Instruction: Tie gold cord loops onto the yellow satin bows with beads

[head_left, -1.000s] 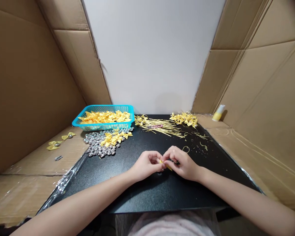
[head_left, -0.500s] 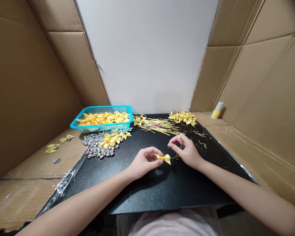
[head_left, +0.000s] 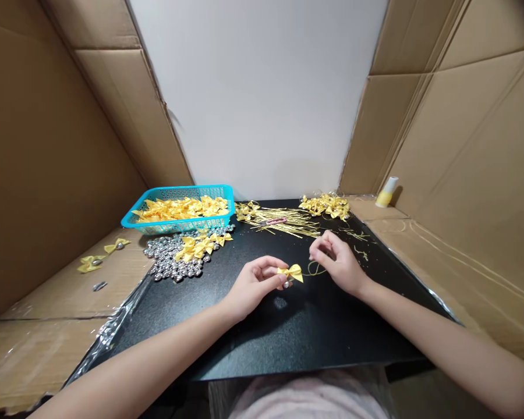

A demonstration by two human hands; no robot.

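My left hand (head_left: 257,285) pinches a yellow ribbon bow (head_left: 293,272) between thumb and fingertips, above the black tabletop. A small silver bead (head_left: 287,284) shows just under the bow, by the thumb. From the bow's right side a thin gold cord (head_left: 313,273) runs in a loose loop towards my right hand (head_left: 336,262). The fingers of that hand are curled and closed at the cord; its end is too fine to make out. Both hands are raised a little, with a gap between them.
A turquoise basket (head_left: 128,222) of yellow bows stands back left, beside silver beads (head_left: 161,256) with several bows on top. Cut gold cords (head_left: 292,218) lie at the back under pink-handled snippers (head_left: 275,221). Right of them is a bow pile (head_left: 327,205). A thread spool (head_left: 386,192) stands far right.
My right hand has moved right, away from the bow, and the cord loop between them shows more. The bow has tilted slightly in my left hand, and the bead has come into view.
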